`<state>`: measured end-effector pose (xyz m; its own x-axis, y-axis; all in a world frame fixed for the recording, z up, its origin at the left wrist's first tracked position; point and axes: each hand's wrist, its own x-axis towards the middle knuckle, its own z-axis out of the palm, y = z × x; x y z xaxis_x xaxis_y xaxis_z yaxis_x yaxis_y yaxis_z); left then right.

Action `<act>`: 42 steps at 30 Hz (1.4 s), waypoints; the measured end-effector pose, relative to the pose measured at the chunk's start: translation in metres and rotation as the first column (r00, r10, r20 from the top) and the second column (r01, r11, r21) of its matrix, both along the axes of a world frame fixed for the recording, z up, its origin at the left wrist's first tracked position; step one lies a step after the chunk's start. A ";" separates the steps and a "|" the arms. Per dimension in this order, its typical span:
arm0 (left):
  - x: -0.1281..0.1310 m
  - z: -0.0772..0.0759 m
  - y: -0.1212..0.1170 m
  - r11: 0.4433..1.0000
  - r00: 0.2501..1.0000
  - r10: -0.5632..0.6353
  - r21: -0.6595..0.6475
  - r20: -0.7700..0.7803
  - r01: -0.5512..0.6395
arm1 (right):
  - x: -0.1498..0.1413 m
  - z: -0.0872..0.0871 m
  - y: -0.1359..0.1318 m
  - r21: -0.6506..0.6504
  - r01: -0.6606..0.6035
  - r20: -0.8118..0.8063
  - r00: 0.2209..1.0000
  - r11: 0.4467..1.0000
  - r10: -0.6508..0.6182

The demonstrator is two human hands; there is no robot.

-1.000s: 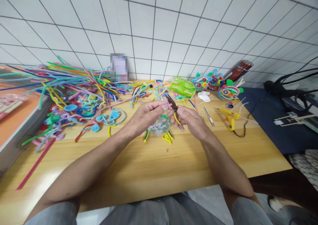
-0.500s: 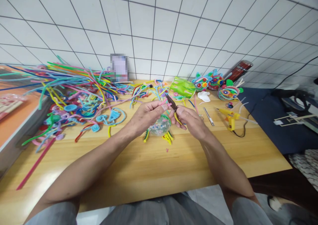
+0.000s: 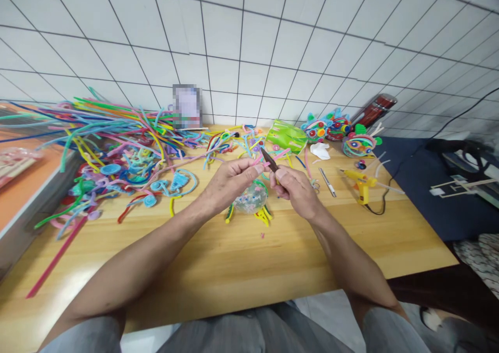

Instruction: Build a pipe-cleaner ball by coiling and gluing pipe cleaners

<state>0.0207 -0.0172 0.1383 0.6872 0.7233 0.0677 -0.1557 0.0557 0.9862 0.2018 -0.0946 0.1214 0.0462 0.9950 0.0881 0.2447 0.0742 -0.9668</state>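
Observation:
My left hand [image 3: 236,181] pinches a pink pipe cleaner [image 3: 257,160] between thumb and fingers, above the middle of the table. Wrapped round the handles of a pair of pliers [image 3: 270,160], my right hand [image 3: 294,186] is closed. The dark jaws point up and left and meet the pink pipe cleaner beside my left fingertips. Below both hands a clear round ball [image 3: 251,199] with coloured bits rests on the table, with yellow and green feet [image 3: 262,217] at its base. My hands partly cover its top. A tiny pink scrap [image 3: 262,235] lies in front of it.
Pipe cleaners [image 3: 117,119] and curled pieces heap at the left. Behind my hands is a green packet [image 3: 286,136]. Decorated animal-face balls [image 3: 358,144], a red flask [image 3: 374,111], a cutter knife [image 3: 327,182] and a yellow glue gun [image 3: 364,188] with a cord lie at the right.
My right fingers have closed further round the plier handles, and the jaws have come together more. The left hand has stayed nearly in place.

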 end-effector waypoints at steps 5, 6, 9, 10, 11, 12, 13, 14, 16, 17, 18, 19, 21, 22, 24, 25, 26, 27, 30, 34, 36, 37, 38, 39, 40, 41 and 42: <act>-0.001 -0.005 0.001 0.998 1.000 0.000 0.061 0.005 0.000 | 0.000 -0.002 0.000 0.026 0.018 0.016 1.000 0.999 -0.019; -0.001 -0.006 0.001 0.998 1.000 0.002 0.070 0.013 -0.003 | 0.000 -0.002 0.001 0.019 0.016 0.021 1.000 1.000 -0.016; 0.000 -0.004 -0.002 0.998 1.000 0.007 0.062 0.018 -0.008 | 0.003 0.004 -0.001 -0.042 -0.038 0.028 0.999 0.998 0.039; 0.001 -0.004 -0.004 0.999 1.000 0.009 0.054 0.014 -0.010 | 0.004 0.008 -0.004 -0.062 -0.062 0.028 0.998 0.996 0.064; 0.001 -0.003 -0.005 0.999 1.000 0.014 0.047 0.009 -0.014 | 0.006 0.012 -0.007 -0.074 -0.082 0.037 0.996 0.994 0.085; 0.000 -0.003 -0.007 0.999 1.000 0.019 0.045 0.004 -0.019 | 0.009 0.017 -0.012 -0.075 -0.099 0.062 0.993 0.992 0.103; 0.000 -0.003 -0.008 0.998 1.000 0.026 0.049 -0.003 -0.026 | 0.014 0.022 -0.018 -0.074 -0.110 0.101 0.988 0.991 0.117; -0.001 -0.003 -0.010 0.998 0.999 0.033 0.055 -0.011 -0.033 | 0.019 0.025 -0.025 -0.081 -0.119 0.144 0.981 0.990 0.129; -0.002 -0.005 -0.013 0.997 0.999 0.041 0.065 -0.032 -0.039 | 0.037 0.026 -0.043 -0.128 -0.117 0.208 0.968 0.985 0.142; -0.003 -0.005 -0.015 0.997 0.998 0.040 0.064 -0.042 -0.037 | 0.048 0.023 -0.053 -0.166 -0.095 0.223 0.966 0.982 0.131; -0.003 -0.006 -0.017 0.998 0.998 0.034 0.058 -0.051 -0.031 | 0.061 0.017 -0.063 -0.198 -0.044 0.238 0.967 0.979 0.092; -0.002 -0.008 -0.020 0.999 0.998 0.022 0.049 -0.060 -0.019 | 0.074 0.008 -0.074 -0.209 0.040 0.281 0.959 0.977 0.021; 0.000 -0.011 -0.026 0.999 0.997 -0.021 0.028 -0.077 0.024 | 0.099 -0.016 -0.092 -0.184 0.274 0.444 0.880 0.944 -0.168; 0.002 -0.014 -0.030 0.999 0.995 -0.048 0.018 -0.085 0.050 | 0.111 -0.029 -0.100 -0.142 0.417 0.530 0.798 0.898 -0.287; 0.006 -0.021 -0.039 0.995 0.989 -0.104 -0.004 -0.101 0.104 | 0.128 -0.055 -0.110 -0.057 0.608 0.632 0.636 0.792 -0.442; 0.009 -0.026 -0.043 0.991 0.986 -0.131 -0.022 -0.107 0.129 | 0.133 -0.065 -0.113 -0.023 0.654 0.647 0.586 0.756 -0.487; 0.012 -0.031 -0.047 0.987 0.981 -0.157 -0.047 -0.110 0.153 | 0.135 -0.073 -0.115 0.009 0.683 0.652 0.550 0.731 -0.522; 0.014 -0.036 -0.051 0.981 0.976 -0.188 -0.077 -0.108 0.181 | 0.136 -0.079 -0.116 0.035 0.694 0.646 0.534 0.719 -0.546; 0.020 -0.050 -0.063 0.955 0.961 -0.264 -0.165 -0.084 0.248 | 0.122 -0.081 -0.115 0.086 0.675 0.605 0.549 0.733 -0.577; 0.023 -0.060 -0.076 0.920 0.938 -0.341 -0.228 -0.061 0.319 | 0.076 -0.062 -0.107 -0.001 0.434 0.311 0.856 0.901 -0.412; 0.022 -0.063 -0.080 0.905 0.928 -0.368 -0.247 -0.052 0.345 | 0.051 -0.052 -0.101 -0.008 0.290 0.010 0.957 0.957 -0.290; 0.020 -0.065 -0.082 0.899 0.924 -0.378 -0.258 -0.052 0.353 | 0.040 -0.049 -0.097 -0.003 0.265 -0.088 0.960 0.964 -0.264; 0.018 -0.067 -0.083 0.892 0.920 -0.389 -0.271 -0.055 0.361 | 0.031 -0.046 -0.093 0.000 0.262 -0.159 0.953 0.965 -0.259; 0.016 -0.069 -0.084 0.884 0.914 -0.402 -0.284 -0.061 0.370 | 0.023 -0.045 -0.090 -0.002 0.265 -0.208 0.943 0.964 -0.259; 0.013 -0.071 -0.085 0.878 0.908 -0.414 -0.294 -0.068 0.378 | 0.018 -0.044 -0.086 -0.008 0.265 -0.241 0.935 0.964 -0.259; 0.010 -0.074 -0.085 0.873 0.902 -0.424 -0.300 -0.076 0.385 | 0.014 -0.044 -0.084 -0.017 0.259 -0.265 0.930 0.966 -0.255; 0.007 -0.076 -0.086 0.869 0.899 -0.431 -0.305 -0.083 0.389 | 0.011 -0.045 -0.081 -0.028 0.247 -0.282 0.928 0.969 -0.245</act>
